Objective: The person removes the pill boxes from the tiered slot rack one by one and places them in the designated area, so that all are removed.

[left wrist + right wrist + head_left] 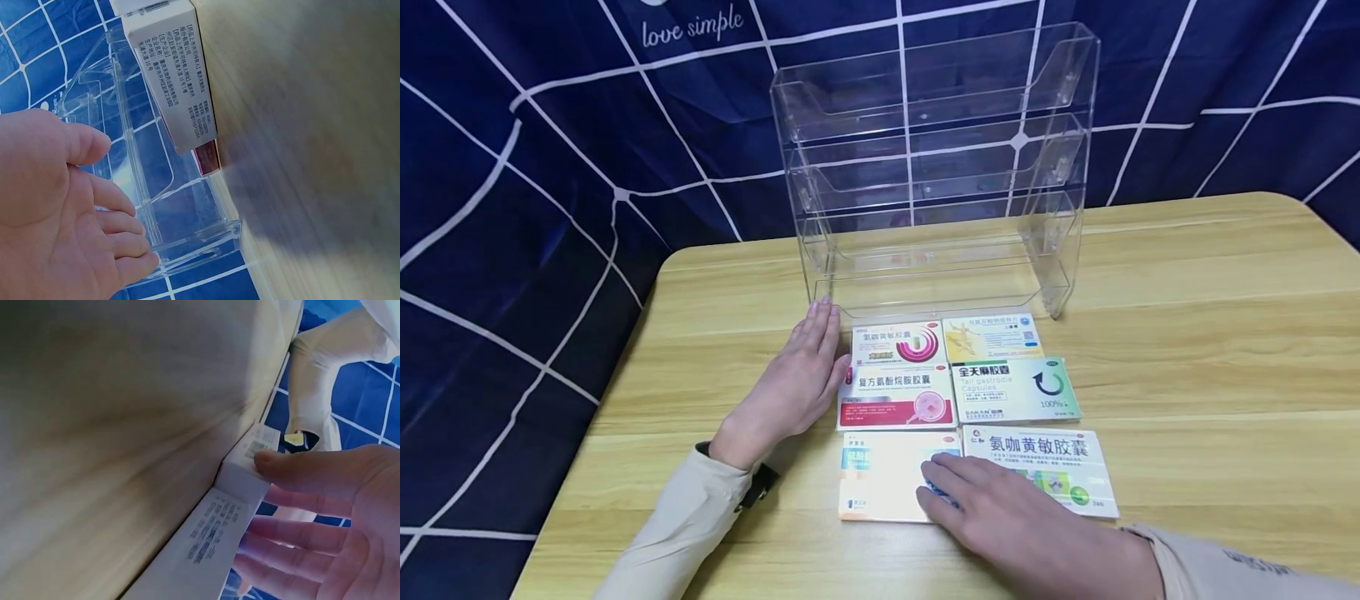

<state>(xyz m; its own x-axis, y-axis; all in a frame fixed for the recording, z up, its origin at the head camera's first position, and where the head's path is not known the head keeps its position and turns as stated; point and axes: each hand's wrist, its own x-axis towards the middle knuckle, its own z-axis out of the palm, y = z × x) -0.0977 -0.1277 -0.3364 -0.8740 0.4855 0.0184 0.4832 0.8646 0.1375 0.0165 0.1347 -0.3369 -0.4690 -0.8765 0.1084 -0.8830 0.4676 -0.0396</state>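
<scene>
Several medicine boxes lie flat in two columns on the table. My left hand (pixel 793 383), fingers straight, is beside the left column, near the red-and-white box (pixel 895 400) and the box with a pink ring (pixel 887 343). The left wrist view shows its palm and a box end (pixel 172 81). My right hand (pixel 1022 517) reaches over the near row, its fingers extended across the right part of a white-and-orange box (pixel 880 487) and partly covering a white-and-green box (pixel 1060 467). In the right wrist view its thumb (pixel 275 464) touches a white box's end (pixel 250 459).
A clear acrylic tiered rack (pixel 925 275) stands just behind the boxes. A green-and-white box (pixel 1015 400) and a yellow-and-white box (pixel 992 337) complete the right column. The wooden table (pixel 1210 333) meets a dark blue gridded curtain (pixel 700 108) at the back and left.
</scene>
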